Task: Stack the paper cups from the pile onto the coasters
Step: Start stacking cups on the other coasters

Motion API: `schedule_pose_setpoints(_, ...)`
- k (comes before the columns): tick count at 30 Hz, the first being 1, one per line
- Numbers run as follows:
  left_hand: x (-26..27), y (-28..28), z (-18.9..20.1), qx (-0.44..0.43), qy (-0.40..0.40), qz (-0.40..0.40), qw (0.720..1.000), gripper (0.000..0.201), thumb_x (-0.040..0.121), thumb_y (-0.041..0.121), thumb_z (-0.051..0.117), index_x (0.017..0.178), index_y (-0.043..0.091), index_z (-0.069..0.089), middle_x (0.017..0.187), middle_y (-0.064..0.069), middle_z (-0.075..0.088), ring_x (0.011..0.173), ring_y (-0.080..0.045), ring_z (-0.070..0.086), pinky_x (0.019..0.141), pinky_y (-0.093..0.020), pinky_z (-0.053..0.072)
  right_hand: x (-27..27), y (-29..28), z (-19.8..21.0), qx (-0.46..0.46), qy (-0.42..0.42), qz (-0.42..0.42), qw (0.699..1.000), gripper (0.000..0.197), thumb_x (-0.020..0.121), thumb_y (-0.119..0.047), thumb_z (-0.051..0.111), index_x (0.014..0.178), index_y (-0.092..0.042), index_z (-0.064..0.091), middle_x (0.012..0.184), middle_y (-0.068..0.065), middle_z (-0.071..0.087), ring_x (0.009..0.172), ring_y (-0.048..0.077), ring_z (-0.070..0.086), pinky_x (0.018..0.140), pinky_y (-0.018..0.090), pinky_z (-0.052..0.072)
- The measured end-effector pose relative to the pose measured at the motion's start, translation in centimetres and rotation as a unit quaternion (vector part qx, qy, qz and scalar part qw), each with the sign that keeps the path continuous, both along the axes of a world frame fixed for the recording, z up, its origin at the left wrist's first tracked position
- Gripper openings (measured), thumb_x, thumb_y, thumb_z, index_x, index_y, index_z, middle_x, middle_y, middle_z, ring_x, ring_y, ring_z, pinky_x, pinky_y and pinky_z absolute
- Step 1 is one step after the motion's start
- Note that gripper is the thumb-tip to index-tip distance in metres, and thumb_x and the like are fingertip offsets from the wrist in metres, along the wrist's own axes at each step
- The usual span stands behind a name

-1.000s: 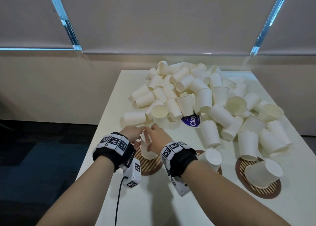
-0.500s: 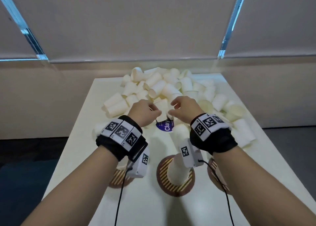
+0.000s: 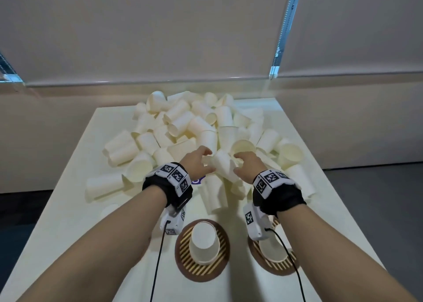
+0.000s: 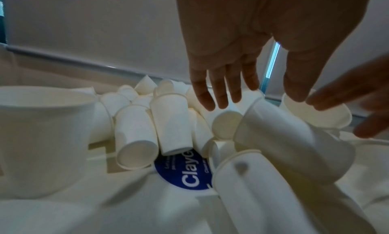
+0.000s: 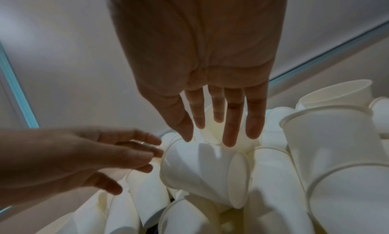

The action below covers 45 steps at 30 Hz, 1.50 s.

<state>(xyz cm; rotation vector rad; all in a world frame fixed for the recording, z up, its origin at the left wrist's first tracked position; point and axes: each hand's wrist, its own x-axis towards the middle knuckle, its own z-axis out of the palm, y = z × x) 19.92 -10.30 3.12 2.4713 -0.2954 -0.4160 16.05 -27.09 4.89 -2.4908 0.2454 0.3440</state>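
Observation:
A big pile of white paper cups (image 3: 196, 130) covers the far half of the table (image 3: 68, 221). My left hand (image 3: 202, 160) and right hand (image 3: 243, 162) hover at the pile's near edge, flanking one tilted cup (image 3: 223, 164). Both wrist views show straight, spread fingers just above that cup (image 4: 277, 137) (image 5: 195, 167); I cannot tell whether they touch it. The middle brown striped coaster (image 3: 183, 256) bears an upside-down cup (image 3: 203, 242). The right coaster (image 3: 281, 267) holds another cup (image 3: 272, 249), partly behind my right wrist camera. My left arm hides the left coaster.
A blue round sticker (image 4: 189, 172) lies on the table under the pile's near edge. Loose cups lie sideways toward the left table edge (image 3: 105, 185). A wall with roller blinds (image 3: 160, 38) stands right behind the table. Dark floor lies on both sides.
Both hands left the left coaster, where they held a cup a second ago, and reached forward into the pile. Their fingers have since spread around one tilted cup.

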Motion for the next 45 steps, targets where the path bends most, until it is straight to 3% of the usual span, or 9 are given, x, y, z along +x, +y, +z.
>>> schedule_pose_setpoints(9,1.0,-2.9,-2.2,-0.057,0.006,0.059,0.997,0.052,0.088,0.021,0.062,0.136,0.014,0.043,0.128,-0.011,0.055,0.11,-0.029,0.057,0.076,-0.029,0.044,2.3,0.0,-1.6,0.039,-0.009,0.039,0.998,0.065,0.089,0.0,0.042,0.146,-0.029,0.03,0.154,0.01,0.02,0.13,0.026,0.041,0.09,0.025,0.039)
schedule_pose_setpoints(13,0.9,-2.3,-2.4,-0.114,0.006,0.074,0.991,0.027,0.089,0.021,0.062,0.112,0.007,0.062,0.096,-0.006,0.062,0.073,-0.018,0.057,0.051,-0.017,0.039,2.8,-0.2,-1.6,0.073,0.002,0.025,0.997,0.069,0.087,0.002,0.04,0.147,-0.029,0.026,0.157,0.005,0.017,0.126,0.03,0.047,0.1,0.034,0.044)
schedule_pose_setpoints(15,0.8,-1.9,-2.3,-0.132,0.015,0.072,0.988,0.021,0.092,0.024,0.058,0.102,0.006,0.065,0.082,-0.003,0.06,0.059,-0.011,0.054,0.041,-0.01,0.035,2.6,-0.3,-1.5,0.103,-0.006,-0.005,0.995,0.067,0.087,0.002,0.04,0.147,-0.025,0.028,0.155,0.002,0.025,0.112,0.025,0.056,0.098,0.033,0.046)
schedule_pose_setpoints(17,0.7,-1.4,-2.3,-0.137,0.022,0.072,0.988,0.02,0.094,0.027,0.054,0.092,0.01,0.064,0.07,-0.001,0.058,0.053,-0.008,0.05,0.037,-0.007,0.032,2.4,-0.3,-1.4,0.129,-0.019,-0.03,0.991,0.065,0.087,0.0,0.039,0.146,-0.025,0.031,0.149,0.003,0.036,0.076,0.014,0.058,0.07,0.023,0.051)
schedule_pose_setpoints(20,0.4,-0.8,-2.0,-0.174,0.04,0.099,0.979,0.024,0.096,0.032,0.05,0.079,0.016,0.056,0.065,-0.003,0.056,0.05,-0.012,0.049,0.038,-0.011,0.034,2.0,0.1,-1.1,0.147,-0.033,-0.034,0.988,0.066,0.086,0.001,0.036,0.145,-0.03,0.034,0.141,0.008,0.048,0.061,0.013,0.053,0.058,0.02,0.047)
schedule_pose_setpoints(27,-0.3,0.3,-1.0,-0.173,0.044,0.134,0.975,0.048,0.094,0.051,0.043,0.067,0.012,0.043,0.065,-0.003,0.053,0.053,-0.014,0.051,0.054,-0.021,0.041,2.9,0.9,-0.1,0.125,0.024,-0.011,0.992,0.073,0.087,0.007,0.032,0.15,-0.028,0.017,0.148,0.012,0.036,0.084,0.019,0.053,0.056,0.015,0.036)
schedule_pose_setpoints(34,-0.4,1.8,-1.5,-0.155,0.081,0.183,0.968,0.066,0.061,0.071,0.06,0.09,0.012,0.057,0.091,-0.005,0.064,0.086,-0.022,0.065,0.08,-0.037,0.055,2.4,1.1,-0.1,0.121,-0.014,-0.095,0.988,0.062,0.091,-0.008,0.045,0.149,-0.014,0.023,0.149,0.011,0.036,0.115,0.022,0.051,0.099,0.036,0.043)
schedule_pose_setpoints(40,-1.1,2.4,-1.6,-0.218,0.129,0.212,0.944,0.071,0.046,0.043,0.08,0.102,0.019,0.044,0.099,-0.003,0.057,0.083,-0.016,0.057,0.081,-0.035,0.05,1.4,0.2,1.1,0.105,-0.155,-0.288,0.939,0.031,0.085,-0.027,0.063,0.115,-0.02,0.063,0.117,0.0,0.066,0.106,0.025,0.061,0.087,0.034,0.046)
schedule_pose_setpoints(45,-1.3,2.4,-0.6,-0.182,0.115,0.135,0.967,0.094,0.061,0.023,0.087,0.136,0.022,0.031,0.118,-0.006,0.054,0.103,-0.021,0.057,0.088,-0.029,0.046,0.8,0.7,2.3,0.159,-0.286,-0.269,0.906,0.005,0.08,-0.016,0.067,0.082,-0.019,0.063,0.077,-0.005,0.061,0.083,0.02,0.059,0.087,0.038,0.049)
